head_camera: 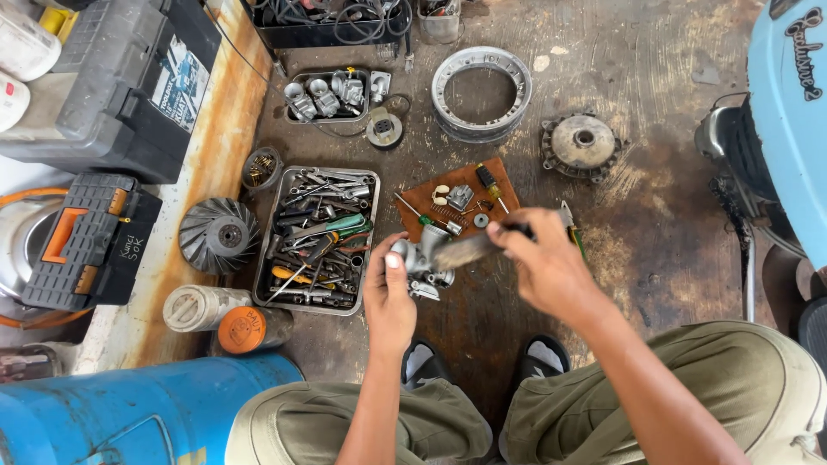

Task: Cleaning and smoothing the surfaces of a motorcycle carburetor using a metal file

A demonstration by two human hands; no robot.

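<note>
A sky-blue scooter body [788,129] fills the right edge, and a blue metal cylinder [146,409] lies bottom left. Beside a black plastic toolbox [129,82] at top left sits a smaller black case with orange latches [86,241]. On the stained concrete floor [663,215] lie a bare silver wheel rim [481,93], a rusty round brake hub [581,145], a dark finned fan wheel [218,234] and a rectangular metal tray of spanners and screwdrivers [317,237]. A brown wooden board [495,176] carries small springs, washers and a yellow-handled screwdriver [491,185].

The person squats, and the work is held above the floor between the knees, just in front of the board. The left hand [389,297] is closed round a small silver cast-metal carburettor [422,263], thumb on top. The right hand [543,258] grips the black handle of a tool whose blurred working end [465,251] meets the carburettor; the blur suggests a brushing or scrubbing stroke, though I cannot tell the tool's kind for certain.

To do this well, I judge the left hand should clamp the body firmly and turn it so that each face meets the tool, while the right keeps short, controlled strokes. Working low over the board would help any loosened small part drop there rather than onto the cluttered floor.
</note>
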